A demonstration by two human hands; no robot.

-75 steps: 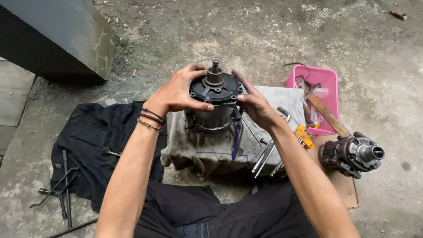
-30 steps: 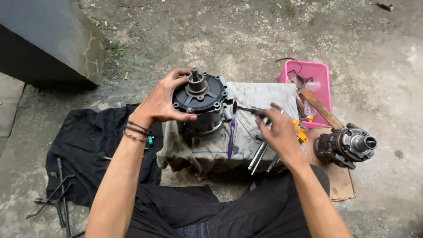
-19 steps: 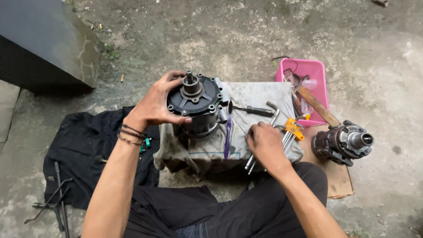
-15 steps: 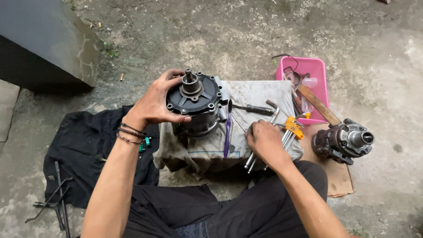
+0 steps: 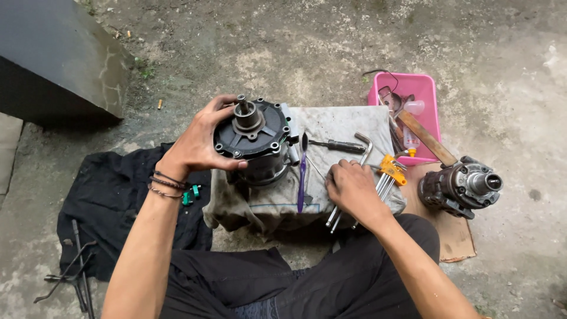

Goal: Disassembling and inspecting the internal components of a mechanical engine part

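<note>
Compressor body (image 5: 255,137): a dark round unit with a bolted front plate and a stub shaft on top is stood upright on the left part of a cloth-covered block (image 5: 342,127), near its left edge.
Left hand (image 5: 198,145): it is laid against the unit's left side, fingers spread and curled over the rim, so the unit is gripped.
Right hand (image 5: 353,190): it is rested palm down on the hex key set (image 5: 384,177), whose yellow holder is seen just right of the knuckles; the fingers are curled, but whether a key is pinched cannot be told.
On the cloth: a purple-handled brush (image 5: 302,174) is laid lengthwise between the unit and the right hand; a dark-handled screwdriver (image 5: 333,145) and a bent steel wrench (image 5: 363,147) are laid beyond the fingers.
Containers: a pink rectangular tray (image 5: 428,91), holding small tools and a small bottle, is set at the block's far right corner.
Right side: a second grey unit (image 5: 460,186) is placed on brown cardboard (image 5: 452,236), with a wooden handle (image 5: 428,139) leaning from the tray.
Left side: a black cloth (image 5: 112,201) is spread on the concrete, with thin dark rods at its near corner.
Open room: bare concrete is seen beyond the block and to the far right; a dark slab (image 5: 59,59) closes the upper left.
</note>
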